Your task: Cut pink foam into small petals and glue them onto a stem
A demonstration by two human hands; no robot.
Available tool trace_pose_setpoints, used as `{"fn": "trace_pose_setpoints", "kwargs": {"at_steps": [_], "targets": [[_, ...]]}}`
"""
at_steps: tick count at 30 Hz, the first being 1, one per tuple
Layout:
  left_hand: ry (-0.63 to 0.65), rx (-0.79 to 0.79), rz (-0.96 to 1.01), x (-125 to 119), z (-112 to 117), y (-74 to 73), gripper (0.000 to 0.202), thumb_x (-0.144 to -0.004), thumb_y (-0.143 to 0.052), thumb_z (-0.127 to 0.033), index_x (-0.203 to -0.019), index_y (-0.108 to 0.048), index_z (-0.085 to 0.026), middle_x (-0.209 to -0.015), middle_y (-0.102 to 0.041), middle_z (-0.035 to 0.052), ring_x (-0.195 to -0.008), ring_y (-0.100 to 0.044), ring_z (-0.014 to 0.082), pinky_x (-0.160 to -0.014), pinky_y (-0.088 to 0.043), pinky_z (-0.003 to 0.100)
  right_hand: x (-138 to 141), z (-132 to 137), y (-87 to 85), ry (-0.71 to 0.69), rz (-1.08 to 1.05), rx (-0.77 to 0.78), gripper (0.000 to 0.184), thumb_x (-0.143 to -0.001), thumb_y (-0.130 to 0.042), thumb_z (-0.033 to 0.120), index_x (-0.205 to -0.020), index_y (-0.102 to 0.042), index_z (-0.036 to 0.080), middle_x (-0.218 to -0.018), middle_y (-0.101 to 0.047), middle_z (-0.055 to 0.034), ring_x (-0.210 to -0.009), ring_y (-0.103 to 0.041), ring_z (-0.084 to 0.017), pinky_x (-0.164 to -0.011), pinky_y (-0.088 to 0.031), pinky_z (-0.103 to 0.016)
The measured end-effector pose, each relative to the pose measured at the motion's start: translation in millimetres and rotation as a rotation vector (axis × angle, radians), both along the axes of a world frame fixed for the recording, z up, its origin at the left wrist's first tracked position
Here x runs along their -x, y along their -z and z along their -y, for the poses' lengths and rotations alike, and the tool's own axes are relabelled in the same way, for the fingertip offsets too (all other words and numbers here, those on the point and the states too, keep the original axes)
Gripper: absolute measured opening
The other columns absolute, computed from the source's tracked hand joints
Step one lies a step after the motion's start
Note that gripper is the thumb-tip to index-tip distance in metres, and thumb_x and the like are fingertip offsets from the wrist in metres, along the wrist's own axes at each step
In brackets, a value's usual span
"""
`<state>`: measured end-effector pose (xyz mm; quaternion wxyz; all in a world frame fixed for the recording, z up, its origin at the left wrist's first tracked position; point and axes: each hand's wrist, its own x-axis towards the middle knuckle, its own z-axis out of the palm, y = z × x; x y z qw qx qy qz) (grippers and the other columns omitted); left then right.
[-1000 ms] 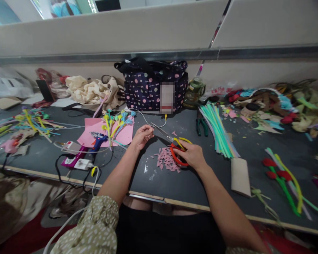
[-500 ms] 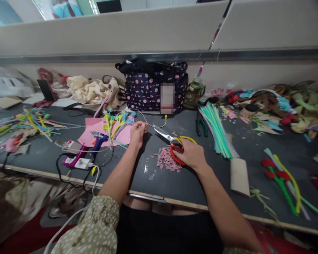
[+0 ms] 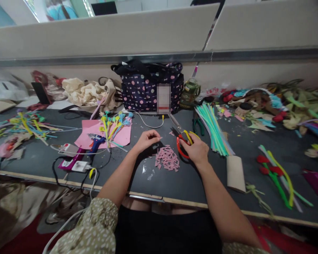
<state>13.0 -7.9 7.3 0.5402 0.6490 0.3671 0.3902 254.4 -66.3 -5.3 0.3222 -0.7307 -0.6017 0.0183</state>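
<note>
My right hand (image 3: pixel 197 149) is wrapped round the scissors (image 3: pixel 178 127), which have one red and one yellow handle loop. Their blades are spread apart and point away from me. Left of them, my left hand (image 3: pixel 148 140) is closed in a pinch, with a tiny pink piece (image 3: pixel 161 138) showing at its fingertips. Just below both hands lies a loose pile of small pink strips (image 3: pixel 167 158) on the dark table. One more pink bit lies near the blades.
Behind stands a dark patterned bag (image 3: pixel 139 91) beside a green bottle (image 3: pixel 190 93). At left, a blue glue gun (image 3: pixel 96 141) and pipe-cleaner flowers (image 3: pixel 112 125) lie on pink sheet. Pipe cleaners (image 3: pixel 214 130), pliers (image 3: pixel 198 123) and a cardboard tube (image 3: pixel 235 173) are at right.
My left hand has moved right and nearer to the pile. The scissors have turned to point more away from me, and their blades are spread wider. The view has shifted slightly.
</note>
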Motion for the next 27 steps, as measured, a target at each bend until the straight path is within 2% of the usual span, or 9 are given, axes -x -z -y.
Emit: {"fn": "trace_pose_setpoints", "kwargs": {"at_steps": [2, 4, 6, 11, 20, 23, 27], "targets": [[0.135, 0.001, -0.067, -3, 3, -1.0, 0.023, -0.076, -0.067, -0.036, -0.083, -0.067, -0.014, -0.079, -0.066, 0.0047, -0.072, -0.059, 0.0139, -0.07, -0.044, 0.027, -2, -1, -1.1, 0.027, -0.042, 0.023, 0.055, -0.074, -0.06, 0.06, -0.113, -0.065, 0.023, -0.096, -0.072, -0.0077, -0.083, -0.066, -0.026, -0.071, -0.047, -0.034], [0.151, -0.058, -0.095, -4, 4, -1.5, 0.025, -0.078, -0.065, -0.038, -0.085, -0.069, -0.015, -0.085, -0.067, 0.0065, -0.079, -0.06, 0.0159, -0.075, -0.044, 0.029, -2, -1, -2.3, 0.037, -0.088, 0.045, 0.056, -0.073, -0.059, 0.061, -0.113, -0.065, 0.023, -0.091, -0.072, -0.007, -0.08, -0.066, -0.025, -0.07, -0.046, -0.034], [0.072, -0.126, -0.098, -5, 2, -0.9, 0.024, -0.078, -0.064, -0.037, -0.085, -0.07, -0.015, -0.087, -0.066, 0.0063, -0.082, -0.06, 0.0163, -0.078, -0.044, 0.029, -2, -2, -3.5, 0.036, -0.136, 0.063, 0.056, -0.073, -0.059, 0.061, -0.113, -0.066, 0.023, -0.087, -0.072, -0.0065, -0.078, -0.065, -0.024, -0.069, -0.046, -0.034], [-0.107, -0.176, -0.111, -8, -2, 5.0, 0.018, -0.075, -0.067, -0.032, -0.084, -0.071, -0.017, -0.082, -0.064, 0.0038, -0.075, -0.056, 0.0142, -0.072, -0.042, 0.027, -3, -4, -4.3, 0.018, -0.276, 0.066, 0.051, -0.071, -0.061, 0.058, -0.107, -0.069, 0.023, -0.084, -0.072, -0.0058, -0.075, -0.064, -0.023, -0.064, -0.044, -0.03], [-0.213, -0.285, -0.249, -10, -5, 19.1, 0.018, -0.076, -0.062, -0.028, -0.088, -0.069, -0.017, -0.081, -0.062, 0.003, -0.069, -0.053, 0.0127, -0.066, -0.041, 0.026, -1, -12, 14.2, -0.174, -0.719, -0.048, 0.055, -0.072, -0.06, 0.058, -0.098, -0.069, 0.011, -0.077, -0.07, -0.0078, -0.064, -0.061, -0.018, -0.06, -0.046, -0.027], [-0.228, -0.267, -0.291, -11, -6, 21.7, 0.02, -0.076, -0.061, -0.029, -0.088, -0.069, -0.016, -0.082, -0.064, 0.0038, -0.071, -0.055, 0.0133, -0.069, -0.043, 0.026, 4, -14, 16.9, -0.196, -0.854, -0.061, 0.056, -0.068, -0.063, 0.059, -0.095, -0.07, 0.01, -0.076, -0.07, -0.008, -0.064, -0.061, -0.018, -0.058, -0.046, -0.026], [-0.227, -0.18, -0.333, -11, -12, 24.8, 0.025, -0.073, -0.061, -0.032, -0.09, -0.069, -0.015, -0.081, -0.066, 0.0038, -0.069, -0.056, 0.0136, -0.067, -0.044, 0.026, 8, -13, 16.6, -0.22, -0.872, -0.075, 0.054, -0.067, -0.063, 0.059, -0.091, -0.07, 0.01, -0.072, -0.069, -0.0075, -0.061, -0.061, -0.017, -0.055, -0.046, -0.025]]}}
